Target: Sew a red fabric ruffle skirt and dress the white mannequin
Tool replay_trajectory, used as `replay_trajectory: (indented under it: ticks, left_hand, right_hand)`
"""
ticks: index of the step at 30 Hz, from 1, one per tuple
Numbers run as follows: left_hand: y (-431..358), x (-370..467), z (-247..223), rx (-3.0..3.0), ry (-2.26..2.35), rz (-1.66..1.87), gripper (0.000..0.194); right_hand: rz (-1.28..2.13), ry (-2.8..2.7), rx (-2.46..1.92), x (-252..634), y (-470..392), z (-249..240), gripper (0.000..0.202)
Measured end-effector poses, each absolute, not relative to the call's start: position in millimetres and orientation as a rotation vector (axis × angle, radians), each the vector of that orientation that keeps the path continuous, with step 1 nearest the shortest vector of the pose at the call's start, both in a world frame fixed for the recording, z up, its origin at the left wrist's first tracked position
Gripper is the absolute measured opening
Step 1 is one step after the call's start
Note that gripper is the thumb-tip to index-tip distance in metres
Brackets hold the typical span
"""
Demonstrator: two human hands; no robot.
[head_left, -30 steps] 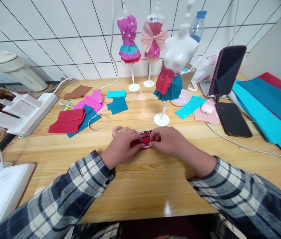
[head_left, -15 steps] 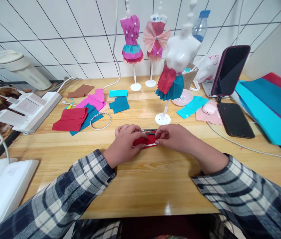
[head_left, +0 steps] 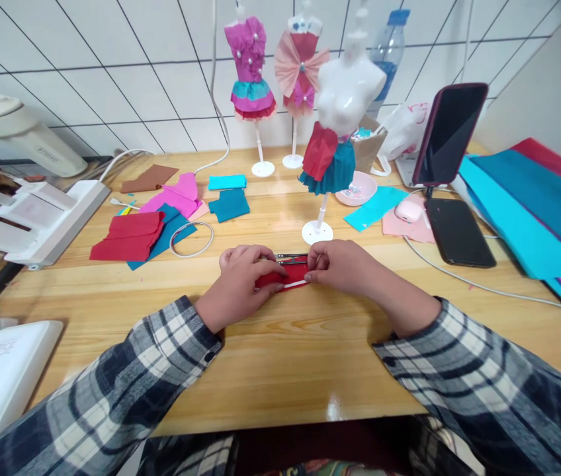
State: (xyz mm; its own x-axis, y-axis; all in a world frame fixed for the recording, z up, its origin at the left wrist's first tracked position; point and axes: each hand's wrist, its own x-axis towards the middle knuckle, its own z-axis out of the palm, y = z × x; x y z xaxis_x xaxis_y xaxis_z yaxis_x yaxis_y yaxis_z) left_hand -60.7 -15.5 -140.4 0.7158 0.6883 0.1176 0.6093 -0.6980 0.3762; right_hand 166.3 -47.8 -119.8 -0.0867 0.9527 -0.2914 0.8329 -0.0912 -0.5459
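A small piece of red crepe paper lies on the table between my hands, with a narrow white strip, like tape, along its near edge. My left hand holds the left part of the paper, thumb on the near edge and fingers curled over it. At the strip's right end my right hand pinches the paper's edge with thumb and forefinger; whether it grips the strip as well I cannot tell. Small black-handled snips lie just behind the paper, partly covered by my right hand.
A white mannequin in a teal and red skirt stands behind my hands, two dressed mannequins farther back. Folded crepe paper and a looped ring lie left. A pink bowl, phones and a cable are right.
The whole view has shifted a little, so things appear farther left. My right hand has moved slightly off the paper, baring more red; my left hand stays on it.
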Motion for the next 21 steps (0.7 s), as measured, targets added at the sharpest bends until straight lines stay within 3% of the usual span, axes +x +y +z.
replay_trajectory:
  ticks: [9,15,21]
  left_hand:
    - [-19,-62,-138,2.787,0.836,0.417,0.029]
    - [-16,-61,-135,2.779,0.563,0.289,0.037]
    - [-11,-66,-144,2.702,0.585,0.326,0.038]
  right_hand:
    - [0.852,-2.036,-1.988,163,-48,-118,0.009]
    - [1.162,-1.903,-1.828,174,-55,-107,0.011]
    - [0.896,-1.906,-1.783,195,-58,-112,0.011]
